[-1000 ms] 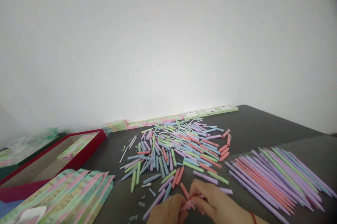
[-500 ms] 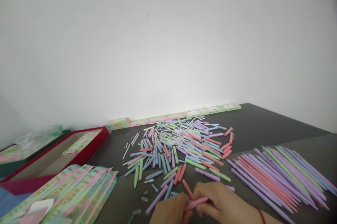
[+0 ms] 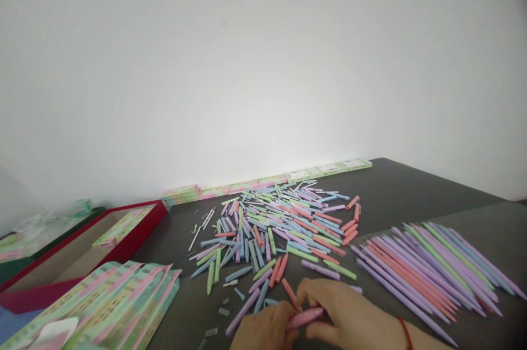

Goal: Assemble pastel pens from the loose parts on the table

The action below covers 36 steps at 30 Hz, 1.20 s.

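At the bottom middle, both hands grip one pink pen barrel [image 3: 305,317]. My left hand [image 3: 263,329] is closed round its left end. The fingers of my right hand [image 3: 329,309] pinch the other end. What lies inside the fingers is hidden. Just beyond the hands spreads a heap of pen parts [image 3: 284,224] in purple, blue, green and red. A purple barrel [image 3: 242,312] lies left of my left hand, and a red piece [image 3: 291,294] is close to my right fingers.
Assembled-looking long pens [image 3: 424,273] lie in a row at right. Printed cartons [image 3: 107,300] are stacked front left, with a red box [image 3: 144,224] behind them. More cartons [image 3: 304,175] line the wall. Small clear bits [image 3: 211,332] lie on the dark table [image 3: 395,191].
The view has shifted slightly. Both hands keep hold of the pink barrel in nearly the same place; the piles look unchanged.
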{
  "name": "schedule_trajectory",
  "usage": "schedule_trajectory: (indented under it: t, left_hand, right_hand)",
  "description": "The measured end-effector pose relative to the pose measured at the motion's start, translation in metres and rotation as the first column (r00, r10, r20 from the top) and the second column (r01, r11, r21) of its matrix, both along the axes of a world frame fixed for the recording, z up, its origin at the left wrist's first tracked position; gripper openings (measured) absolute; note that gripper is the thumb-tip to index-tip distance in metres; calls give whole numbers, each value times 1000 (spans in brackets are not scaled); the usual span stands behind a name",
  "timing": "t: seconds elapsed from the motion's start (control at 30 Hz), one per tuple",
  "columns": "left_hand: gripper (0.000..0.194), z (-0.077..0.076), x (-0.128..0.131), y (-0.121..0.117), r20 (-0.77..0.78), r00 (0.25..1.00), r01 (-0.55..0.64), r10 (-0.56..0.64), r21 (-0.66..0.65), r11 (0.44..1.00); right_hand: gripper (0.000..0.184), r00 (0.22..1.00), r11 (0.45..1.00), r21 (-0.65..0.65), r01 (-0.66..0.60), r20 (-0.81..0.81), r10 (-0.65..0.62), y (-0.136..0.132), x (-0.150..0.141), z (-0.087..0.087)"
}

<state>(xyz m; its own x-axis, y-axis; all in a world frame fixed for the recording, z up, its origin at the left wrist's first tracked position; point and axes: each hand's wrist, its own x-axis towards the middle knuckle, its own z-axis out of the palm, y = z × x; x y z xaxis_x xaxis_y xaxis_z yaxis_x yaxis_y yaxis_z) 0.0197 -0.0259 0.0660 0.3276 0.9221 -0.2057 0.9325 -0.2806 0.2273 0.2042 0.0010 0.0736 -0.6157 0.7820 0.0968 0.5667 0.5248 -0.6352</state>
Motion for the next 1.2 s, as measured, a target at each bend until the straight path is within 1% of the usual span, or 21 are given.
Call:
schedule_trajectory:
  t: [0.07, 0.13, 0.17, 0.2, 0.3, 0.37, 0.43, 0.47, 0.57, 0.63, 0.7, 0.73, 0.77, 0.83, 0.87, 0.93, 1.0, 1.03, 1.07, 1.13, 1.2]
  left_hand:
    - [26, -2, -1, 0, 25, 1000, 10, -10, -3, 1000]
    - [32, -6, -3, 0, 35, 998, 43, -43, 24, 999]
    - [34, -8, -4, 0, 38, 998, 53, -55, 47, 998]
    - [35, -11, -5, 0, 41, 997, 55, -57, 69, 996]
    - [36, -16, -7, 0, 46, 998, 42, -47, 114, 993]
    - [35, -16, -7, 0, 37, 997, 67, -72, 122, 990]
    - [33, -15, -6, 0, 20, 995, 98, -102, 125, 987]
    - [33, -14, -6, 0, 12, 994, 105, -108, 129, 986]
    - [30, -11, -6, -1, -4, 995, 98, -98, 153, 983]
    - [28, -11, -6, -1, -6, 994, 106, -107, 180, 978]
    - [27, -12, -7, -1, -14, 991, 131, -131, 205, 970]
    - [28, -13, -7, -2, -20, 990, 143, -142, 216, 966]
    - [28, -13, -7, -2, -27, 989, 149, -147, 225, 963]
    - [28, -15, -8, -2, -44, 988, 152, -145, 254, 955]
    - [27, -16, -8, -2, -49, 988, 153, -145, 270, 951]
    - [24, -18, -9, -3, -49, 986, 165, -158, 308, 937]
    - [25, -21, -9, -3, -45, 982, 189, -184, 338, 922]
    - [27, -22, -9, -3, -44, 980, 197, -194, 346, 917]
    - [28, -23, -9, -3, -43, 979, 201, -199, 352, 914]
    - [27, -25, -9, -2, -44, 979, 201, -198, 359, 911]
    - [24, -26, -10, -2, -57, 979, 203, -196, 371, 906]
  right_hand:
    - [5, 999, 1000, 6, -5, 38, 5, 0, 2, 0]
    - [28, 995, 1000, -8, -27, 99, 27, 0, 2, 1]
    - [34, 992, 999, -16, -33, 118, 34, 0, 3, 1]
    - [32, 992, 999, -21, -34, 119, 36, 0, 3, 2]
    - [10, 999, 999, -41, -15, 42, 16, -1, 3, 4]
    - [11, 1000, 999, -45, -7, 28, 8, -1, 3, 4]
    - [28, 998, 999, -49, -16, 60, 19, -2, 3, 3]
    - [29, 998, 998, -57, -23, 61, 26, -2, 3, 3]
    - [7, 1000, 995, -99, -25, -5, 24, -2, 3, 4]
    - [9, 1000, 992, -127, -18, -15, 16, -2, 3, 4]
    - [27, 999, 987, -157, -24, 20, 28, -2, 3, 6]
    - [32, 999, 986, -166, -29, 27, 34, -2, 3, 6]
    - [28, 999, 985, -171, -33, 23, 38, -3, 3, 7]
    - [9, 1000, 988, -151, -26, -15, 24, -3, 3, 7]
    - [9, 999, 989, -147, -13, -34, 8, -3, 3, 7]
    - [10, 999, 979, -203, -1, -34, -6, -4, 3, 6]
    - [27, 1000, 958, -286, -18, -11, 15, -4, 4, 5]
    - [30, 1000, 953, -302, -28, -7, 27, -4, 4, 5]
    - [26, 999, 956, -290, -34, -12, 32, -4, 5, 6]
    - [12, 999, 979, -204, -27, -35, 20, -4, 5, 7]
    - [10, 998, 980, -198, -24, -54, 14, -4, 5, 7]
